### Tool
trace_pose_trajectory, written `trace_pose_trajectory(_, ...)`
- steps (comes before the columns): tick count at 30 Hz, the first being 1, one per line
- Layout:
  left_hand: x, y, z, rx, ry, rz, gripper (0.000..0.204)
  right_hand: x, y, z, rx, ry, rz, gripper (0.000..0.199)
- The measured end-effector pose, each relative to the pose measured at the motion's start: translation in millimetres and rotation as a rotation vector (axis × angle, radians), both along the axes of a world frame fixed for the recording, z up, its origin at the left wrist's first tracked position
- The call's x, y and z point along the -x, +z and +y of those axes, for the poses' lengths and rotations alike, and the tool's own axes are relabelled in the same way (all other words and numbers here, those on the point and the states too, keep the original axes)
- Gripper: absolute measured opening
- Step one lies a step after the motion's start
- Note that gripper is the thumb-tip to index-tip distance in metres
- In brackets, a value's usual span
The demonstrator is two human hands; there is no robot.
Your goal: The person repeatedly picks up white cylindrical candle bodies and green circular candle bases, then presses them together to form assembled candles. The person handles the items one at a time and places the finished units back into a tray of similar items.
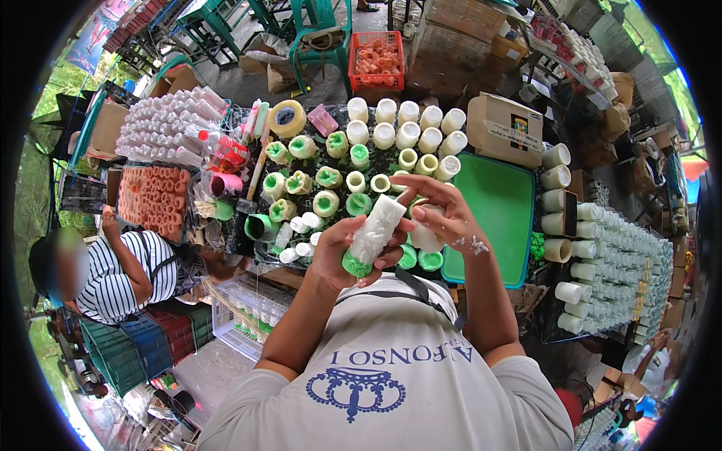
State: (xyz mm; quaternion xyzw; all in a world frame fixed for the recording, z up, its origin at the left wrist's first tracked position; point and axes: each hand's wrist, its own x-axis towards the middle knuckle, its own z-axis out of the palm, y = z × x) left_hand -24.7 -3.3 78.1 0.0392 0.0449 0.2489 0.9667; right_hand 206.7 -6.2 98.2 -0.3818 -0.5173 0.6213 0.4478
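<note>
My left hand (340, 252) is wrapped round a white pillar candle (378, 225) with a raised, sculpted surface and a green lower end. The candle tilts, its white top pointing up and to the right. Beside that top is my right hand (444, 212), fingers apart and partly bent; whether they touch the candle I cannot tell. White flecks stick to the right wrist. A pale rounded piece (427, 237) shows below the right thumb, partly covered. Beyond my hands stand cream cylindrical moulds (384, 135), several with green material inside (326, 203).
A green tray (489, 218) lies right of my hands. White cups (587, 270) stand in rows further right. Left are a tape roll (287, 118), a hammer (256, 177), orange pieces (154, 197) and white wrapped pieces (169, 124). A person in stripes (124, 270) sits at far left.
</note>
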Motion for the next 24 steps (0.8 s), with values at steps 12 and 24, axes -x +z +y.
trace_pose_trajectory(12,-5,-12,-5,-0.070,-0.087,0.231,0.064,-18,10,3,-0.031,0.184,-0.080,0.039)
trace_pose_trajectory(24,-12,-10,-1,-0.056,-0.164,0.386,0.055,-31,-6,-6,0.018,0.163,-0.096,0.040)
